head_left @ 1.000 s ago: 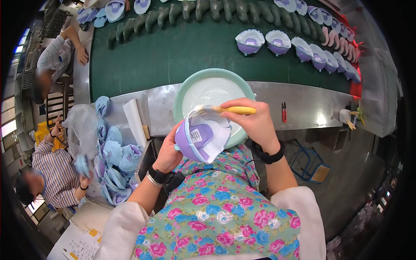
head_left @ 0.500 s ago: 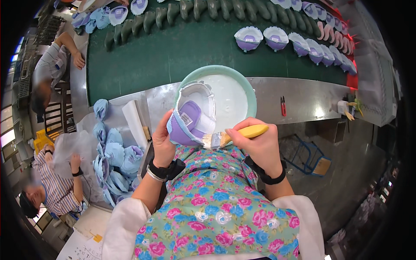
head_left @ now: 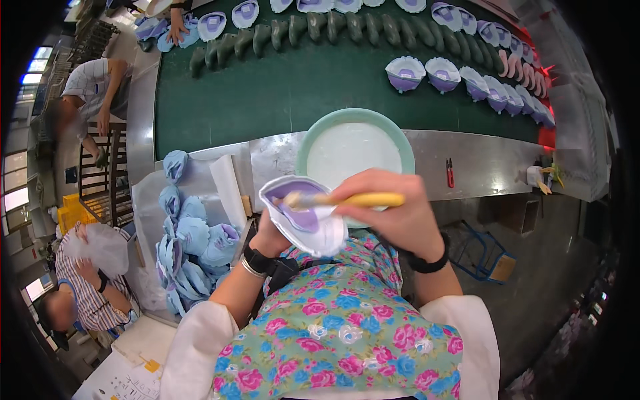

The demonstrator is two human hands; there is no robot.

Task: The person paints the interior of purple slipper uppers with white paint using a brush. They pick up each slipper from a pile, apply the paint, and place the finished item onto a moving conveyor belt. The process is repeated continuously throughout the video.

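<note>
A clear plastic bag (head_left: 150, 220) lies open on the steel bench at the person's left, with a heap of pale blue shoe uppers (head_left: 190, 250) spilling out of it; a yellow crate (head_left: 70, 213) stands on the floor farther left, and white printed sheets (head_left: 133, 380) sit at the lower left corner. Half a second ago the piece was held higher, up against the bowl, with the brush low by its bottom edge. Now the left hand (head_left: 270, 235) has brought the shoe upper (head_left: 303, 215) down in front of the floral apron (head_left: 347, 333), cupping it from beneath, and the right hand (head_left: 393, 217) is clenched around the yellow-handled brush (head_left: 353, 199), laid level with its bristles touching the inside of the piece. The upper is white at the rim and purple within, tilted open side upward, just below the pale green bowl (head_left: 355, 152) of white glue. Beyond, the dark green belt (head_left: 287, 87) carries more uppers (head_left: 427, 72).
</note>
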